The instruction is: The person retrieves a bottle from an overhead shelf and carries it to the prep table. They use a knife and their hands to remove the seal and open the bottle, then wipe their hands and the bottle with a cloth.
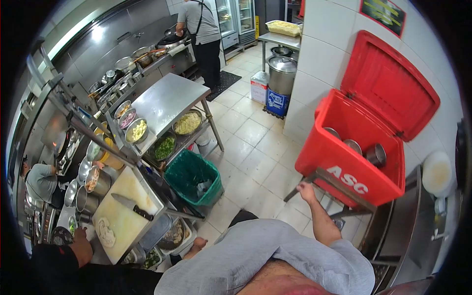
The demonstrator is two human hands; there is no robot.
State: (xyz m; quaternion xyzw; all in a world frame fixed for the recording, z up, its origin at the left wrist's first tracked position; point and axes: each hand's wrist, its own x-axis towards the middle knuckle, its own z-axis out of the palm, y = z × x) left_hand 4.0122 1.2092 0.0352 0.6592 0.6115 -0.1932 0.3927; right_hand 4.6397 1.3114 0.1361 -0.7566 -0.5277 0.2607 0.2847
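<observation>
My right hand (307, 191) hangs in front of the red cooler box (314, 152), near the end of its metal stand (339, 184); its fingers look curled in, with nothing visible in them. Low beside the shelf trays is my left hand (197, 244), partly seen past my grey shirt, its finger shape too small to make out. The cooler's lid (393, 83) stands raised, and metal pots (376, 155) lie inside. Left of me, a knife (132, 205) and a pale flat piece of food (105, 232) rest on a cutting board (115, 246).
A green-lined bin (194, 177) stands beside the steel table (167, 98). Bowls of cut food (137, 131) sit at the table's edge. One person (201, 29) is at the far stove, another (42, 182) at left; a co-worker's hand (81, 243) is near the board. Tiled floor (250, 132) runs between.
</observation>
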